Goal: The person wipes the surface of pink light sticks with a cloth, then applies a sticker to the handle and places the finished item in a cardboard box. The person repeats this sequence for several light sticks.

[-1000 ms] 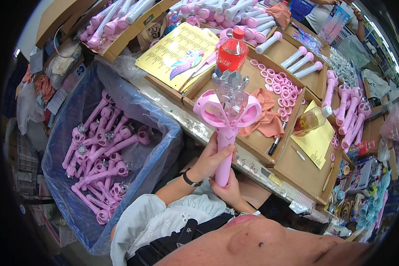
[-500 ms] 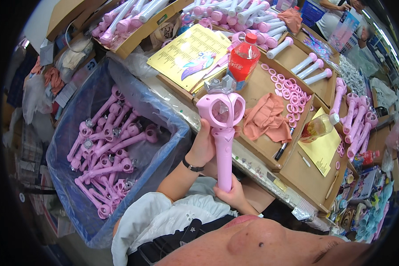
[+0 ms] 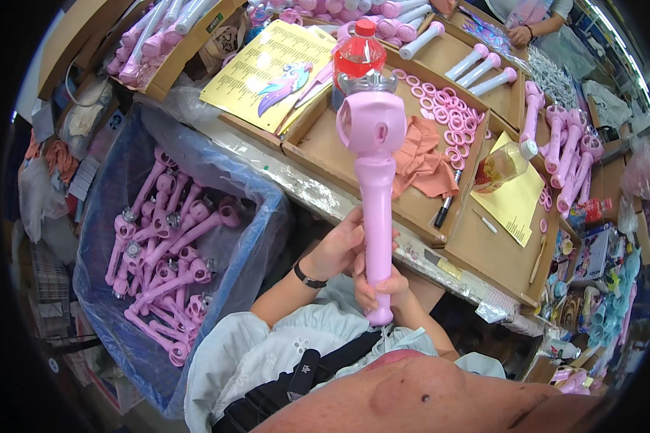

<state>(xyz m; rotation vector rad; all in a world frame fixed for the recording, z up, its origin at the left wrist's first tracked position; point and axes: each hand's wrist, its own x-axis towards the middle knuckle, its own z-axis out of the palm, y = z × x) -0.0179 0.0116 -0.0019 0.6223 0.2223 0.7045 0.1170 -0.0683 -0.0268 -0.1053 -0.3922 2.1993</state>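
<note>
A pink toy wand [image 3: 374, 195] stands nearly upright before me, its round head topped by a silver crown. Around the lower handle, just above its rounded end, my right hand [image 3: 384, 290] is closed. My left hand [image 3: 341, 247], with a black band at the wrist, is against the handle a little higher; its fingers curl partly behind the wand and are partly hidden. At my left, a blue bin [image 3: 267, 209] lined with clear plastic holds a heap of similar pink wands [image 3: 167, 249].
The workbench holds cardboard trays [image 3: 412, 209] with pink rings [image 3: 451, 119], an orange cloth [image 3: 422, 159] and a black marker [image 3: 444, 209]. Behind the wand stands a red-capped bottle [image 3: 361, 50]; a white-capped bottle [image 3: 502, 167] leans at right. Another person's hand [image 3: 520, 35] shows far right.
The wand has turned about its length, and its side now faces me. My left hand has slid from below the head down the handle. The view has shifted a little.
</note>
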